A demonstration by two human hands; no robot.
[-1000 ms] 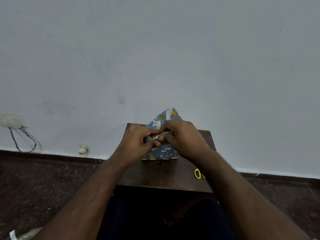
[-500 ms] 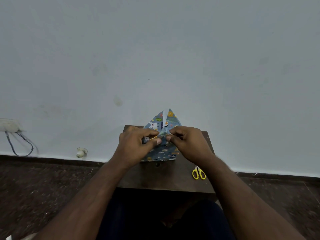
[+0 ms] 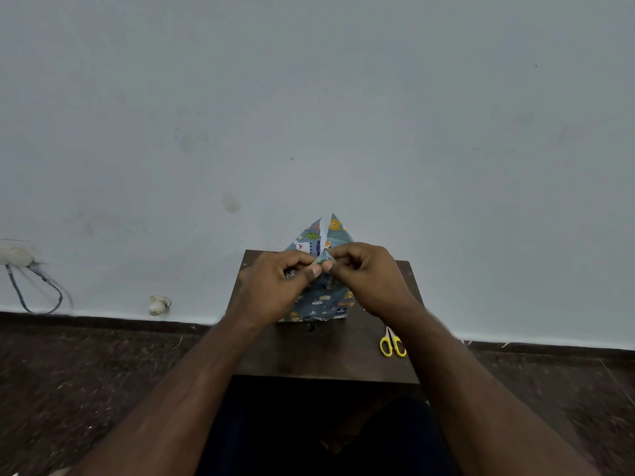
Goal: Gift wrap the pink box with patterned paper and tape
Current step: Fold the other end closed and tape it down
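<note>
A box wrapped in blue patterned paper (image 3: 324,302) with cartoon animals sits on the small dark wooden table (image 3: 326,355). The pink box itself is hidden under the paper. At the far end a triangular paper flap (image 3: 330,231) stands upright, showing a white strip along its middle. My left hand (image 3: 275,286) and my right hand (image 3: 367,276) meet over the top of the box, thumbs touching, and both pinch the paper at the base of the flap. No tape is visible.
Yellow-handled scissors (image 3: 391,343) lie on the table's right side, by my right forearm. The table stands against a pale wall. A wall socket with a dangling cable (image 3: 31,283) and a small white object (image 3: 158,304) are at the left, above the dark floor.
Both hands have shifted from covering the top of the box to pinching at the flap's base. More of the triangular flap and the scissors now shows.
</note>
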